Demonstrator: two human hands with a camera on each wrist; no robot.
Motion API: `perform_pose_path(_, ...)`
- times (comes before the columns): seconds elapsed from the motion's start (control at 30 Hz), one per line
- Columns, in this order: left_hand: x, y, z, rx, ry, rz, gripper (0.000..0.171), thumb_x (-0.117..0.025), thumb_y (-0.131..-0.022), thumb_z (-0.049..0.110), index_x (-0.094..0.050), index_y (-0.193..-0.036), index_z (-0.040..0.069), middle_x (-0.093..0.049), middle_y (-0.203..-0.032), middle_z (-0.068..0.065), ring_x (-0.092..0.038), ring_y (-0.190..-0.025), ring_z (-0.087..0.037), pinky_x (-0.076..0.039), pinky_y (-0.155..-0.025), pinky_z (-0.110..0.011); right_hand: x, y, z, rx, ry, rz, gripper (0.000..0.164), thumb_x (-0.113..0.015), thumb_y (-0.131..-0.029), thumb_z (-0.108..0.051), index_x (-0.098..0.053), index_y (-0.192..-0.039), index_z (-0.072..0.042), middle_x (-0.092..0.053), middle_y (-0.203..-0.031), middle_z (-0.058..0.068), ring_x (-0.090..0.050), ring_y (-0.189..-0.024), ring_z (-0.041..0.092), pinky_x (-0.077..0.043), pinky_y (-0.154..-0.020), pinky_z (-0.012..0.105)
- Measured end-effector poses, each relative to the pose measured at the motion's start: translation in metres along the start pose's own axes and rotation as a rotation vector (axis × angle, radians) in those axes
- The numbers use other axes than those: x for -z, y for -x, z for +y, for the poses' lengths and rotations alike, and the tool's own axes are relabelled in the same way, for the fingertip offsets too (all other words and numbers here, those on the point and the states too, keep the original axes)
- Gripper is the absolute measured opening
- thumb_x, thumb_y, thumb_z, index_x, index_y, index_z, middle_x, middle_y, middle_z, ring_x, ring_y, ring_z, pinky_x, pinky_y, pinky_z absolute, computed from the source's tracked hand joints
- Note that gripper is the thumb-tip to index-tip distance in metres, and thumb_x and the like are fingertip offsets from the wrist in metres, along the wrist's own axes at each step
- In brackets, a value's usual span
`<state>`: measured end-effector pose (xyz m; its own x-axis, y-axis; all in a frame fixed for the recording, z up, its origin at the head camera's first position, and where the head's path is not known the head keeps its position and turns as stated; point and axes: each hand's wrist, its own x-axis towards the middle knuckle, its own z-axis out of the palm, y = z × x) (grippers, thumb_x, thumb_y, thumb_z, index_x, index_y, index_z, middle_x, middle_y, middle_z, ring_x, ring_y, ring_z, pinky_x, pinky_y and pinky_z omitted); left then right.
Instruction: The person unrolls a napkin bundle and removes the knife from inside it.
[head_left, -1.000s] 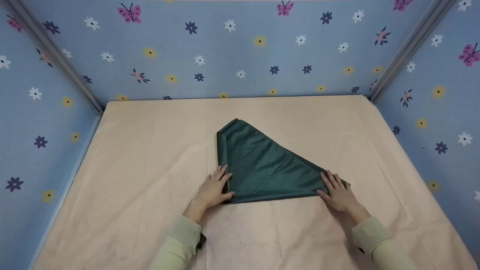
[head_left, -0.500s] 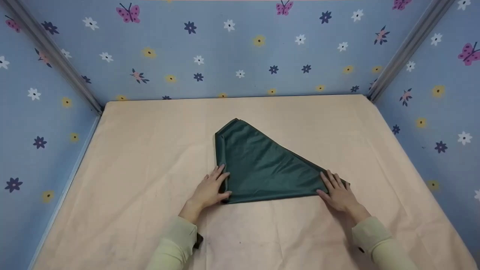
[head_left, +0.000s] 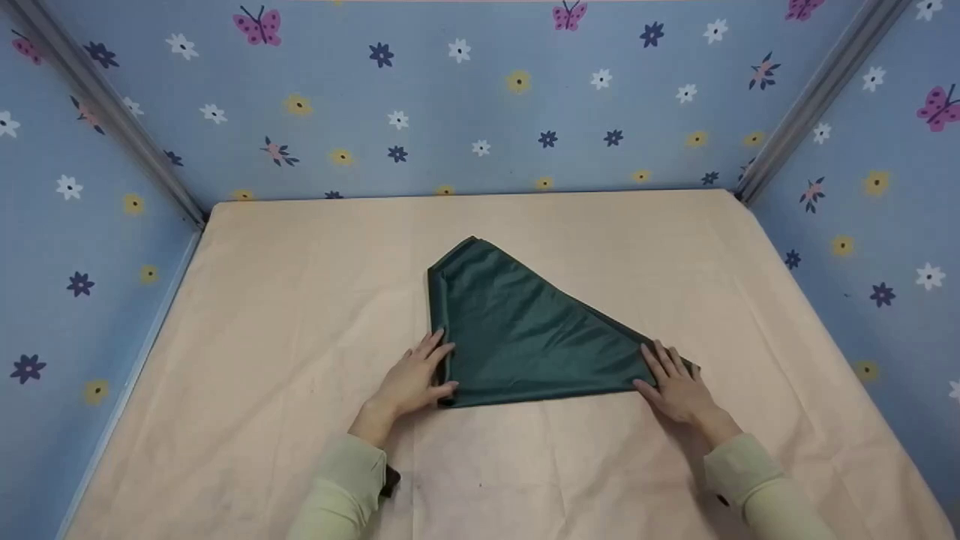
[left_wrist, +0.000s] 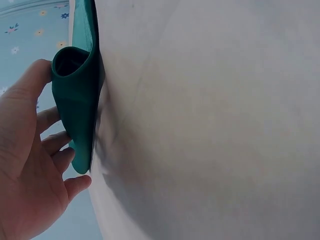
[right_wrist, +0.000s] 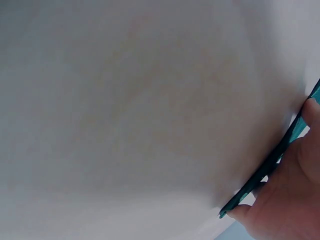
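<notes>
A dark green folded cloth point(head_left: 525, 330) lies on the covered table, with a narrow point at the right and a blunt corner at the far left. At its left edge, where the cloth bends over in a rounded fold point(left_wrist: 75, 92), my left hand point(head_left: 409, 382) touches it with thumb and fingertips, fingers extended. The left wrist view shows the hollow end of that fold beside the thumb. Over the right point, my right hand point(head_left: 681, 391) rests with spread, fairly straight fingers. In the right wrist view the cloth's thin edge point(right_wrist: 265, 167) runs along under the right hand.
A pale peach cover point(head_left: 285, 322) with light creases spreads over the table. Blue panels point(head_left: 480, 97) with flowers and butterflies stand at the back and both sides, joined by grey corner posts point(head_left: 825, 97). Something small and black point(head_left: 390, 481) shows by the left cuff.
My left hand has shifted slightly left, and the cloth's left edge has moved left with it. The right hand stays in place on the right point.
</notes>
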<state>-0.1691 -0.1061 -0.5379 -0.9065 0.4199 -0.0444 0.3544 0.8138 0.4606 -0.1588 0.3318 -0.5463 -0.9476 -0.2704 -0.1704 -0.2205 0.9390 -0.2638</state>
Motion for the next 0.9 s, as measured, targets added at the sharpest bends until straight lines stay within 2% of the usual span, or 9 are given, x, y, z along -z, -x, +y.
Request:
perform_pose_path(0.33, 0.004, 0.0036, -0.0027, 0.001, -0.003, 0.006, 0.063, -0.057, -0.083, 0.041, -0.038, -0.135, 0.011, -0.022, -0.144, -0.011, -0.017, -0.132, -0.025, -0.022, -0.101, -0.047, 0.0006, 0.0001, -0.0018, -0.001, 0.01, 0.009, 0.066, -0.037, -0.092, -0.043, -0.019, -0.14, -0.001, -0.011, -0.144, 0.023, -0.009, -0.129, 0.042, -0.01, -0.093, 0.066)
perform_pose_path(0.73, 0.007, 0.0068, -0.0064, 0.016, 0.029, -0.017, 0.063, -0.054, -0.085, 0.043, -0.035, -0.136, 0.012, -0.019, -0.145, -0.009, -0.014, -0.133, -0.024, -0.019, -0.103, -0.045, 0.0013, 0.0004, -0.0027, 0.005, 0.009, 0.011, 0.066, -0.038, -0.092, -0.043, -0.02, -0.14, -0.001, -0.011, -0.144, 0.023, -0.009, -0.129, 0.041, -0.01, -0.093, 0.066)
perform_pose_path(0.9, 0.0074, 0.0084, -0.0091, 0.003, 0.018, -0.01, 0.063, -0.054, -0.085, 0.042, -0.035, -0.136, 0.011, -0.02, -0.145, -0.009, -0.015, -0.132, -0.024, -0.019, -0.102, -0.046, 0.0005, 0.0006, -0.0021, 0.004, 0.007, 0.011, 0.066, -0.038, -0.092, -0.043, -0.02, -0.14, -0.001, -0.011, -0.144, 0.023, -0.009, -0.129, 0.041, -0.01, -0.093, 0.066)
